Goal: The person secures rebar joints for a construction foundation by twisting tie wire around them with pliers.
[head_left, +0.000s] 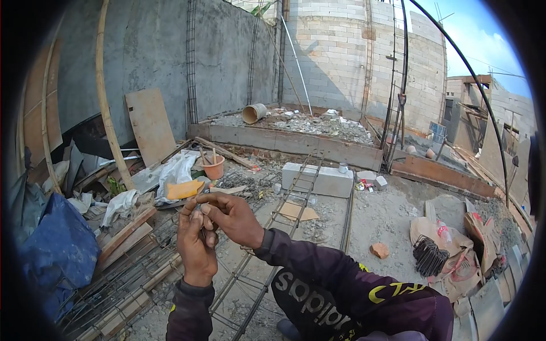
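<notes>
My left hand (pixel 195 253) is raised, its fingers bent and pressed together near the middle of the view. Against its fingertips, my right hand (pixel 234 219) pinches with thumb and forefinger. Something small and dark seems to sit between the fingertips, but it is too small and too covered to name. Below and beyond both hands, a long rebar cage (pixel 296 219) of bars and stirrups slopes from the ground onto a pale concrete block (pixel 335 183).
An orange bucket (pixel 214 169) with handles sticking out stands behind the hands. More rebar (pixel 128 284) and planks lie left, beside a blue tarp (pixel 60 244). At right are a bundle of stirrups (pixel 430 257), a brick piece (pixel 379 250) and torn sacks (pixel 455 264).
</notes>
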Demonstrator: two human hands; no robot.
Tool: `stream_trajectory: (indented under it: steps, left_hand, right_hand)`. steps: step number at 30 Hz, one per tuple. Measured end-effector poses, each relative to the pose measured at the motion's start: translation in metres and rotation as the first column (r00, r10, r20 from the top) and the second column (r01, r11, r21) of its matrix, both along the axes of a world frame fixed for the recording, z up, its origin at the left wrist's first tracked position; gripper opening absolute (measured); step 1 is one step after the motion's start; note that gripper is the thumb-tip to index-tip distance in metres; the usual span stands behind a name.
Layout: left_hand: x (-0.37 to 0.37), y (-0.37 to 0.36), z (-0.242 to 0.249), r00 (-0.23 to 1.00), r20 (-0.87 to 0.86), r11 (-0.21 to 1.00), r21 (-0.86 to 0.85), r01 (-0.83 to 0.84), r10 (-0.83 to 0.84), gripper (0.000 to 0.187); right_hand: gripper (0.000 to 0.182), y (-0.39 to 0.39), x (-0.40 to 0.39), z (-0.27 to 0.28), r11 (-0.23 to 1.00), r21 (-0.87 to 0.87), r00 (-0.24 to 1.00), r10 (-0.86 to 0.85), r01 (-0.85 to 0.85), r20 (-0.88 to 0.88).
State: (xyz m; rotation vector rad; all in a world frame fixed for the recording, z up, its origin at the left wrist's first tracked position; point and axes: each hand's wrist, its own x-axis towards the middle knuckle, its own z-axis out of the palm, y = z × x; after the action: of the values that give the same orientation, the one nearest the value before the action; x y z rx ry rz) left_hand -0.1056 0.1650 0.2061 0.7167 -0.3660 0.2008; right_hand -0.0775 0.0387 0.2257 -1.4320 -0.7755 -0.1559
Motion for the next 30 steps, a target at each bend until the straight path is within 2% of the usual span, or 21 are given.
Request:
stream_trajectory:
  steps: [2,3,7,10,11,15,18,21,27,30]
  left_hand:
    - [-0.003,-0.004,0.002,1.000,0.000,1.000,-0.019,-0.001,0.001,0.031]
    - [-0.005,-0.002,0.004,1.000,-0.002,1.000,-0.015,-0.004,0.004,0.032]
    - [-0.005,0.002,-0.001,0.998,-0.069,0.999,0.052,0.005,-0.001,0.037]
    - [0.002,0.009,-0.017,0.990,-0.135,0.991,0.117,0.064,-0.048,0.038]
    - [0.002,0.010,-0.022,0.986,-0.162,0.987,0.148,0.069,-0.045,0.035]
    - [0.010,0.015,-0.040,0.975,-0.214,0.976,0.195,0.098,-0.055,0.032]
    - [0.007,0.020,-0.042,0.971,-0.226,0.968,0.213,0.132,-0.082,0.036]
    - [0.005,0.022,-0.042,0.965,-0.234,0.958,0.231,0.171,-0.116,0.041]
    - [0.016,0.032,-0.059,0.963,-0.222,0.962,0.189,0.197,-0.153,0.049]
    - [0.016,0.033,-0.060,0.958,-0.218,0.953,0.197,0.228,-0.184,0.053]
  right_hand:
    - [0.028,0.003,0.009,0.005,0.999,0.050,0.998,0.018,-0.015,-0.060]
    - [0.023,0.004,0.006,0.007,0.986,0.143,0.985,0.103,-0.083,-0.141]
    - [0.022,0.006,0.020,-0.023,0.965,0.235,0.980,0.151,-0.118,-0.126]
    - [0.021,0.008,0.021,-0.042,0.941,0.315,0.961,0.192,-0.123,-0.200]
    - [0.023,0.002,0.029,-0.052,0.947,0.274,0.947,0.230,-0.165,-0.224]
    - [0.023,0.003,0.045,-0.075,0.977,0.161,0.947,0.181,-0.142,-0.265]
    - [0.018,0.006,0.048,-0.077,0.916,0.310,0.855,0.364,-0.256,-0.369]
    - [0.015,0.002,0.060,-0.085,0.741,0.437,0.672,0.660,-0.509,-0.337]
    - [0.021,0.009,0.065,-0.091,0.896,0.268,0.822,0.436,-0.355,-0.366]
    - [0.023,0.003,0.063,-0.089,0.951,0.093,0.905,0.308,-0.294,-0.295]
